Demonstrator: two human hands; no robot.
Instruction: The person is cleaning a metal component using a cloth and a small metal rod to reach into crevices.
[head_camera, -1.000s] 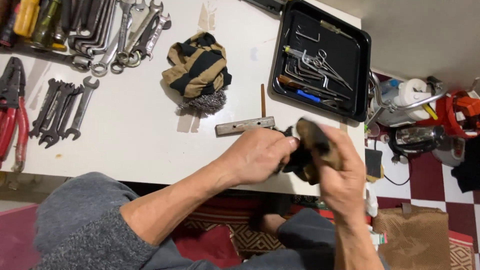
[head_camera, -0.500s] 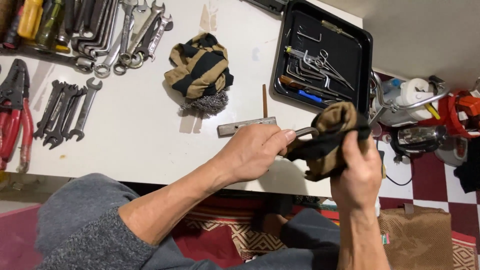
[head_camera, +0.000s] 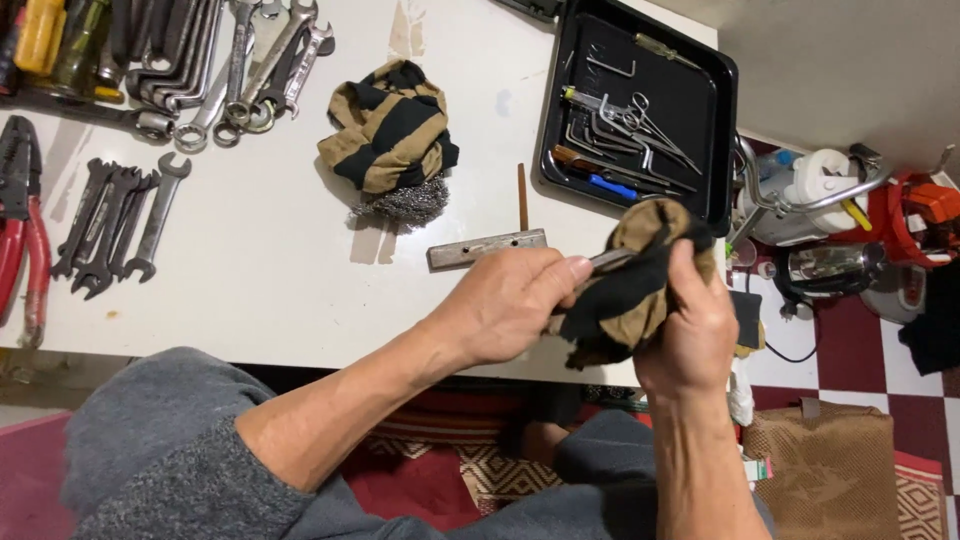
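Your left hand (head_camera: 510, 305) pinches a slim grey metal tool (head_camera: 607, 259), your right hand (head_camera: 690, 330) clenched around the tan-and-black striped cloth (head_camera: 625, 290) wrapping it.

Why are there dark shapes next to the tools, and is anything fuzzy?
Head view: light from above casts short shadows beside the striped rag and metal bar on the white table; the black tray glints; left hand and right hand look sharp, not blurred.
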